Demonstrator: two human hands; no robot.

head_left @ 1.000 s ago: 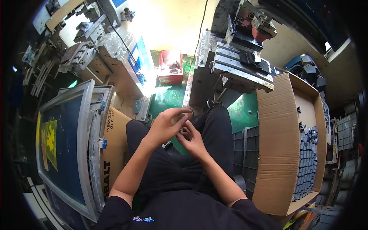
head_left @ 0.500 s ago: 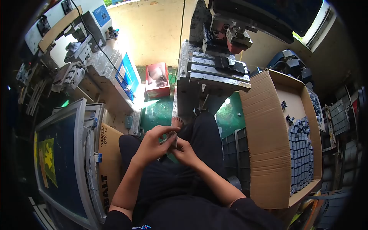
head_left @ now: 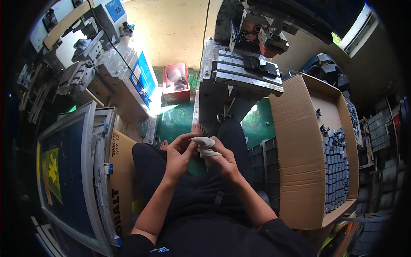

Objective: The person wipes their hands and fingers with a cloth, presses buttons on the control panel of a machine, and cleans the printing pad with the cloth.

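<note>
A crumpled whitish cloth (head_left: 205, 145) is between my two hands, above my lap. My left hand (head_left: 179, 155) pinches the cloth's left end between thumb and fingers. On the other side, my right hand (head_left: 223, 159) is closed around the bunched right part, with folds showing over its thumb and fingers. Whether anything is wrapped inside the cloth is hidden.
A machine with a slotted metal table (head_left: 246, 75) stands ahead. To the right, a cardboard box (head_left: 297, 167) holds rows of small grey parts (head_left: 336, 171). A red box (head_left: 176, 95) sits on the green floor. Framed screens (head_left: 90, 158) lean at left beside another carton (head_left: 122, 171).
My hands have moved slightly apart and to the right. More of the cloth now shows between them. The view has shifted a little.
</note>
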